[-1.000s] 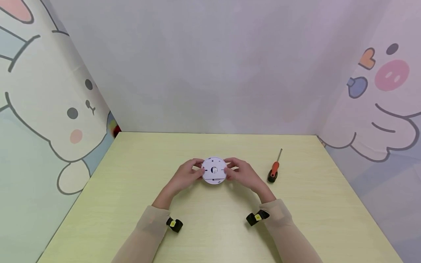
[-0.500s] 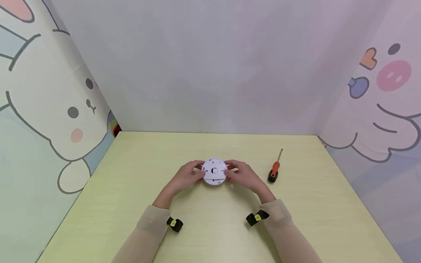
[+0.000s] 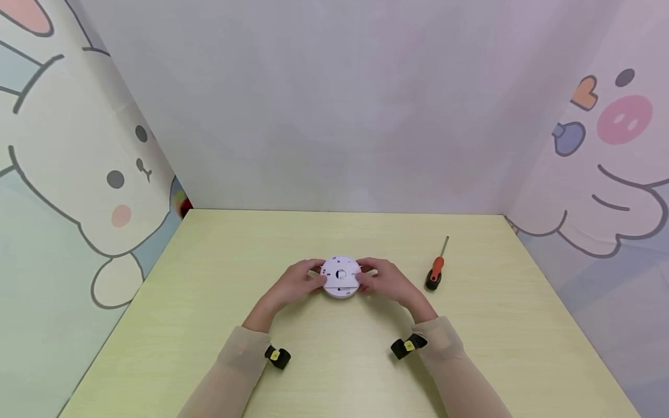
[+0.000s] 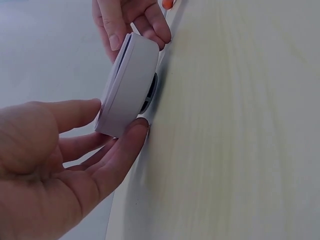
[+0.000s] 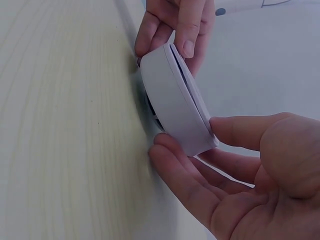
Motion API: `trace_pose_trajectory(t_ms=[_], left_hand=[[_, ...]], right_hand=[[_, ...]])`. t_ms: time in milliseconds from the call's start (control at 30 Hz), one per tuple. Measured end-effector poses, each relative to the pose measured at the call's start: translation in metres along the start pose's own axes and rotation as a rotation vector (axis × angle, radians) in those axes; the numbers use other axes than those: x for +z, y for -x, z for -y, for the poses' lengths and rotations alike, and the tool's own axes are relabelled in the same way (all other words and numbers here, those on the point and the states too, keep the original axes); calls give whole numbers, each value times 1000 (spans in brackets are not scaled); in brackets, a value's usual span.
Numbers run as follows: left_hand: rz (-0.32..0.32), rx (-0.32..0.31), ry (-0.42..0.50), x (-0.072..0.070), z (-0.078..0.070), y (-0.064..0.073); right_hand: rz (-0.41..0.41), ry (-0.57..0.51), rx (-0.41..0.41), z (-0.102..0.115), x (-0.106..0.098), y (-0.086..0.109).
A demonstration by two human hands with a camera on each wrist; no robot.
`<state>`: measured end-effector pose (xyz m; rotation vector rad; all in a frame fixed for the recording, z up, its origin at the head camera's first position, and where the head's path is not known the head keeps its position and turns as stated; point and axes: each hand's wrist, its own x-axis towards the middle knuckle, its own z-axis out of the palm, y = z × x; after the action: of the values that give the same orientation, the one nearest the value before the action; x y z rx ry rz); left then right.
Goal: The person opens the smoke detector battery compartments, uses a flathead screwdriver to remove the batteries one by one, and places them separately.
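Note:
A round white smoke detector (image 3: pixel 342 281) is held between both hands close over the table. Its flat plate with small black markings and a central hole faces up. My left hand (image 3: pixel 294 284) pinches the left rim, thumb on the plate and fingers beneath. On the opposite rim, my right hand (image 3: pixel 388 282) grips the same way. The left wrist view shows a dark dome (image 4: pixel 149 94) under the detector's white body (image 4: pixel 134 75), facing the tabletop. A thin dark gap runs between plate and body along the detector's side (image 5: pixel 172 100) in the right wrist view.
A screwdriver (image 3: pixel 436 270) with a red and black handle lies on the pale wooden table (image 3: pixel 235 244) to the right, its tip pointing away. A light curtain (image 3: pixel 334 116) stands behind the table, with cartoon-printed cloth (image 3: pixel 68 174) at the sides.
Both hands have brought the smoke detector slightly down in the head view, toward the person. The grip looks the same, and the screwdriver stays where it was.

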<state>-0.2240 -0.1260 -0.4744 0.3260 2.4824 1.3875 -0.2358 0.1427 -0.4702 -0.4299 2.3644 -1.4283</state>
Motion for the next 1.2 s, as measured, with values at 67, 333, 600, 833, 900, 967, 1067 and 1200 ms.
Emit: trace_pose_trajectory(t_ms=[67, 333, 600, 833, 900, 967, 1067, 1200], left_hand=[[10, -2, 8, 0, 0, 0], [30, -10, 35, 1, 0, 0], [14, -5, -27, 1, 2, -1], [6, 0, -62, -2, 2, 1], [8, -2, -61, -3, 1, 1], [6, -1, -67, -3, 1, 1], [4, -6, -67, -4, 1, 1], [-7, -3, -50, -4, 0, 2]], right_hand=[[2, 8, 7, 0, 0, 0], [3, 22, 47, 2, 1, 2], [5, 37, 47, 1, 1, 1], [-8, 43, 47, -1, 1, -3], [-11, 48, 46, -1, 0, -3], [-16, 59, 51, -1, 0, -2], [-21, 86, 51, -2, -1, -1], [-23, 115, 38, -3, -2, 0]])
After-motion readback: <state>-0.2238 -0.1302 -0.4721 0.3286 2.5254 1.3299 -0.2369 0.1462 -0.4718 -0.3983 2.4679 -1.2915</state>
